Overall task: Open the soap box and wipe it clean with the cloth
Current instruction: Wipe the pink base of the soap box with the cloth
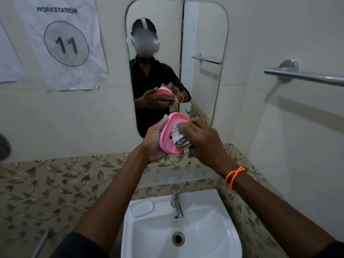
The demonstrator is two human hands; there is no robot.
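A small tiled washroom, the white sink (186,228) low against the wall under a mirror (202,34). The left hand (154,144) cupped the pink soap box (172,131), fingers wrapped round its back, held up over the sink. The right hand (202,138) gripped the grey cloth (179,137), pressing it inside. It looked open already and mid-wipe; the outside seemed left. Free air all round, the towel rail (305,76) well apart

Single head view, looking forward-down, close over sink (219,237), facing mirror (204,34).
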